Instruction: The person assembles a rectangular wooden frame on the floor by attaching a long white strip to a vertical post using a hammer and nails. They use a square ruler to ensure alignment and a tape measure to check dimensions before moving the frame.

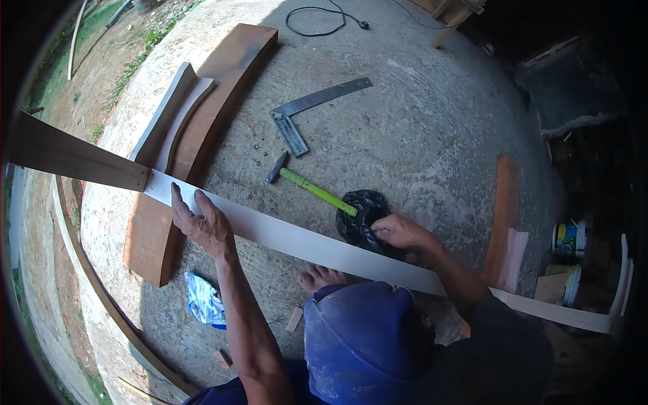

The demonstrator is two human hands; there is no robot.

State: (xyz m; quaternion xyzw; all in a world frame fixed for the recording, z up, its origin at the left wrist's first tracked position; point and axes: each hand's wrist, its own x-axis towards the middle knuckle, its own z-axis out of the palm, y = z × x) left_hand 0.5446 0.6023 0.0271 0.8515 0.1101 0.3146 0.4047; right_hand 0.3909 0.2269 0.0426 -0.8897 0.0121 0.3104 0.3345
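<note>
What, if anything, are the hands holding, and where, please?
Grip unclear: left hand touches long whitish board near left end; right hand, black plastic bag at edge.

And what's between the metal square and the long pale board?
In the head view: a green-handled hammer, a black plastic bag and your right hand.

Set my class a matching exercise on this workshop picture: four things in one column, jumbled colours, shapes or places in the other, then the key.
Things
1. Hammer
2. Metal square
3. Black plastic bag
4. Pale board

Descriptions
A. Touched by the right hand
B. L-shaped, on the concrete floor
C. Long, with the left hand at it
D. Has a lime-green handle

Pairs: 1-D, 2-B, 3-A, 4-C
</note>
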